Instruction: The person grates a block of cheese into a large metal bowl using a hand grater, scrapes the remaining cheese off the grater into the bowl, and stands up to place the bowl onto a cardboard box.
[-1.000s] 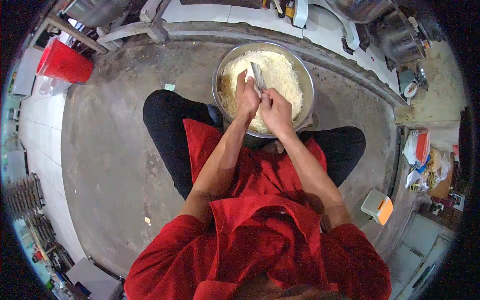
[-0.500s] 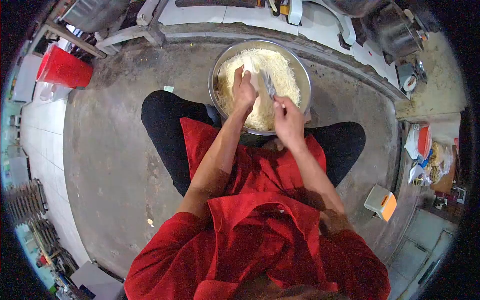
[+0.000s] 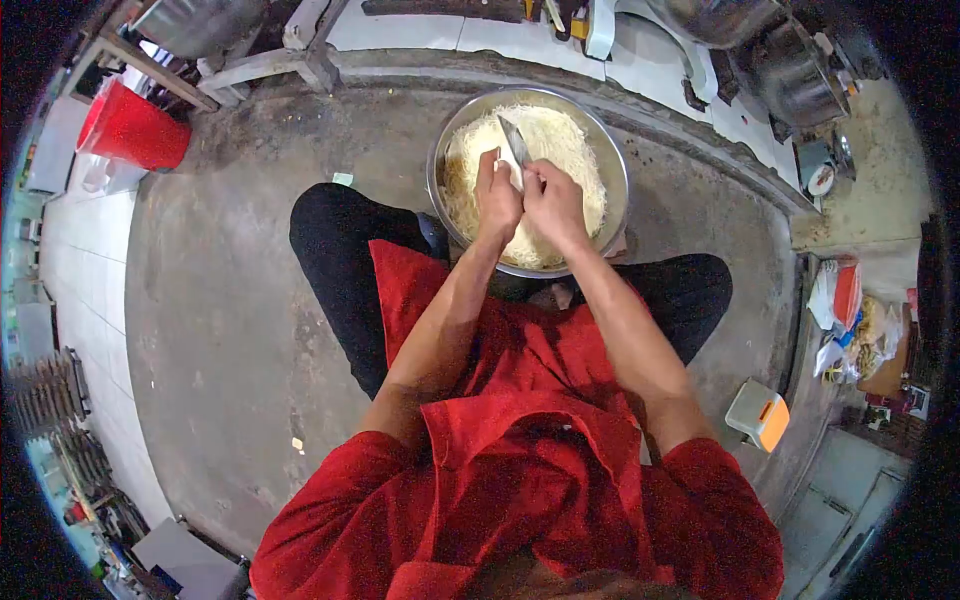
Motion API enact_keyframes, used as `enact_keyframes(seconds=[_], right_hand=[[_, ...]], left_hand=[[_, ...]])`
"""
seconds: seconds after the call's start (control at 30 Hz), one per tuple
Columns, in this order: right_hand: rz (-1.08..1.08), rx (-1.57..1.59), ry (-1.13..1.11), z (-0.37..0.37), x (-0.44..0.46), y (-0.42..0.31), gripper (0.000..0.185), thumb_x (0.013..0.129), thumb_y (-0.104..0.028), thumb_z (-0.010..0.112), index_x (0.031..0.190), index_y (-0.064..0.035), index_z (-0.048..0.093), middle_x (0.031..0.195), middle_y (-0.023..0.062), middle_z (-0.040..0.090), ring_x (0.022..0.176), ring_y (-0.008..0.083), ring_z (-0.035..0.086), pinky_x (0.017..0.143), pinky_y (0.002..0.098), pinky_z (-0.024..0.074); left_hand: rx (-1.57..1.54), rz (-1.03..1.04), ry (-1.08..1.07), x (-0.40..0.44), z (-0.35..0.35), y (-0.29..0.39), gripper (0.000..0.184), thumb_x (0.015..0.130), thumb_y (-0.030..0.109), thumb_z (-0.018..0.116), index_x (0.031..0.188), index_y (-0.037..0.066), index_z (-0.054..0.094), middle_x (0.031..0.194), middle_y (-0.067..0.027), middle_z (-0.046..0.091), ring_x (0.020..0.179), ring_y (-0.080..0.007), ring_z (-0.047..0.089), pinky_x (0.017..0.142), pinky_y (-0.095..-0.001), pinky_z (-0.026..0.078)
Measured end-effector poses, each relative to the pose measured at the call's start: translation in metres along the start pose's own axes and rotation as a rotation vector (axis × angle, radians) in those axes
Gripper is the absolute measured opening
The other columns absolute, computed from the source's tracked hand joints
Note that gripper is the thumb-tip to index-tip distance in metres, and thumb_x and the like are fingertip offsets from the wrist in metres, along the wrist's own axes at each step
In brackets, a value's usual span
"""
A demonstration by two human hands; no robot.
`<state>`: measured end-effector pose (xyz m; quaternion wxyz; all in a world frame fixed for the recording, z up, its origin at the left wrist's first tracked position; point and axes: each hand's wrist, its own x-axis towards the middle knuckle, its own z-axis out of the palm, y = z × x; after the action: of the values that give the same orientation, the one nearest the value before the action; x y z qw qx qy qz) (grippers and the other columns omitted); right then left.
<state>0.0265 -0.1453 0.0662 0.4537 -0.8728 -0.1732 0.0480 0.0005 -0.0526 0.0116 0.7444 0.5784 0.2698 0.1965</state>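
Note:
A wide metal basin between my legs holds a heap of fine, pale shreds. Over it, my left hand is closed around a smooth whitish chunk whose exact kind I cannot make out. My right hand grips a knife, its handle hidden in the fingers. The knife blade points up and away, lying along the right side of the chunk. Both hands are close together, nearly touching, above the shreds.
Concrete floor surrounds my folded legs. A low tiled ledge with pots runs beyond the basin. At left stands a red bucket; an orange and white box sits on the right. Bags lie farther right.
My right hand with the knife has moved up and left, against my left hand. The blade has swung from the chunk's right side to lie against it. The view has shifted slightly.

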Motion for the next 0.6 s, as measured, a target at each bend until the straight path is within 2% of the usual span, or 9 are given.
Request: enact_keyframes(seconds=[0.07,0.1,0.2,0.33,0.4,0.43,0.47,0.53,0.6], right_hand=[[-0.006,-0.014,-0.001,0.000,-0.018,0.004,0.021,0.098,-0.017,0.060,0.109,-0.0030,0.071,0.095,0.0243,0.073,0.089,0.0421,0.072,0.080,0.0479,0.0566],[-0.021,-0.007,0.009,-0.001,-0.025,0.005,0.021,0.098,-0.017,0.059,0.110,-0.0027,0.071,0.094,0.0248,0.073,0.089,0.0425,0.072,0.079,0.0476,0.0567],[-0.015,-0.038,-0.024,-0.010,-0.048,0.002,0.025,0.101,-0.014,0.059,0.119,-0.0006,0.069,0.097,0.0235,0.074,0.086,0.0339,0.075,0.078,0.0398,0.0565],[-0.016,-0.012,-0.009,-0.019,-0.080,0.000,0.024,0.102,-0.014,0.059,0.118,0.0000,0.069,0.097,0.0243,0.074,0.086,0.0337,0.074,0.079,0.0401,0.0560],[-0.137,0.017,0.033,-0.023,-0.096,0.002,0.021,0.102,-0.014,0.056,0.116,-0.0030,0.068,0.096,0.0238,0.073,0.090,0.0408,0.074,0.079,0.0451,0.0579],[0.021,0.021,-0.064,-0.034,-0.101,-0.004,0.022,0.102,-0.014,0.058,0.118,-0.0031,0.068,0.100,0.0223,0.074,0.092,0.0391,0.074,0.081,0.0421,0.0578],[0.022,0.020,-0.062,-0.036,-0.100,-0.002,0.022,0.102,-0.014,0.058,0.118,-0.0031,0.068,0.100,0.0223,0.074,0.092,0.0391,0.074,0.081,0.0421,0.0578],[-0.006,0.001,0.022,-0.041,-0.093,0.003,0.023,0.102,-0.016,0.058,0.119,-0.0031,0.068,0.102,0.0218,0.074,0.093,0.0364,0.074,0.083,0.0413,0.0569],[0.062,-0.002,0.041,-0.044,-0.067,0.007,0.027,0.103,-0.018,0.057,0.122,-0.0017,0.068,0.111,0.0210,0.074,0.100,0.0277,0.071,0.089,0.0371,0.0521]], left_hand=[[0.175,0.102,0.056,0.008,-0.003,-0.013,0.044,0.104,0.019,0.040,0.144,0.003,0.049,0.109,-0.0207,0.066,0.092,-0.0256,0.067,0.068,-0.0393,0.056],[-0.041,-0.120,0.021,-0.010,0.001,0.028,0.045,0.103,0.019,0.041,0.142,0.001,0.051,0.120,-0.0243,0.066,0.105,-0.0312,0.065,0.086,-0.0425,0.055],[0.091,-0.034,0.043,-0.001,0.001,0.010,0.043,0.102,0.019,0.042,0.138,0.001,0.055,0.122,-0.0231,0.066,0.103,-0.0308,0.065,0.094,-0.0413,0.050],[0.059,0.018,0.069,0.006,0.001,-0.001,0.042,0.102,0.018,0.043,0.137,0.001,0.057,0.117,-0.0199,0.068,0.102,-0.0279,0.065,0.092,-0.0398,0.050],[0.036,0.042,0.094,0.007,0.000,0.001,0.039,0.102,0.018,0.044,0.134,0.001,0.058,0.112,-0.0156,0.069,0.100,-0.0243,0.064,0.090,-0.0370,0.050],[-0.085,-0.038,0.039,0.012,-0.002,0.000,0.036,0.104,0.019,0.045,0.133,0.002,0.058,0.110,-0.0141,0.069,0.097,-0.0217,0.064,0.087,-0.0353,0.051],[-0.085,-0.038,0.036,0.013,-0.002,-0.001,0.036,0.104,0.019,0.045,0.133,0.002,0.058,0.110,-0.0141,0.069,0.097,-0.0217,0.064,0.087,-0.0353,0.051],[-0.104,-0.170,-0.042,0.012,-0.001,0.004,0.035,0.106,0.023,0.045,0.138,0.013,0.054,0.114,-0.0130,0.067,0.095,-0.0224,0.068,0.071,-0.0382,0.058],[-0.100,-0.138,-0.041,0.006,0.004,0.004,0.033,0.106,0.024,0.045,0.137,0.015,0.054,0.111,-0.0119,0.067,0.092,-0.0219,0.068,0.066,-0.0378,0.057]])
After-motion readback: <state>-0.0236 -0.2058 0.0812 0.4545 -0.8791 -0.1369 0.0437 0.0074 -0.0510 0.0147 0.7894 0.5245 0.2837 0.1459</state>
